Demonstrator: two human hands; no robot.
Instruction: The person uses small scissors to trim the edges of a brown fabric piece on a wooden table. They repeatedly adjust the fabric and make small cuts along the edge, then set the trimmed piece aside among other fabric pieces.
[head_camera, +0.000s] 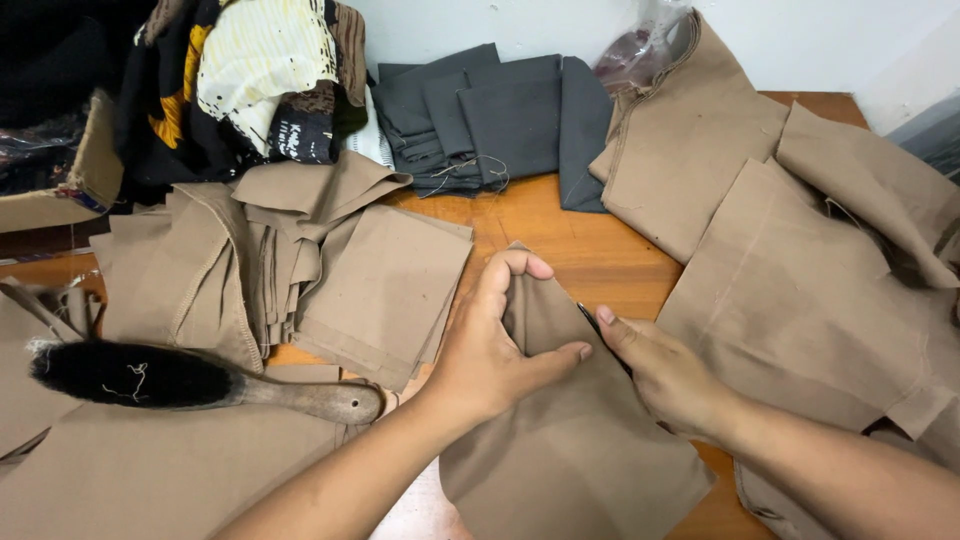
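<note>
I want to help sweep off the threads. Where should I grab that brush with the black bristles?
Take the wooden brush with black bristles by its bare rounded handle end, coming from the right. It lies flat on the tan cloth, the bristle head points left, and the handle end sticks out free, closest to the left hand.

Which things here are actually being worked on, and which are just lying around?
In hand: tan fabric piece, pinched by the left hand; thin dark tool, held by the right hand.

Lying about: wooden brush, stacked tan pieces, grey fabric stack, patterned cloth, cardboard box.
</note>
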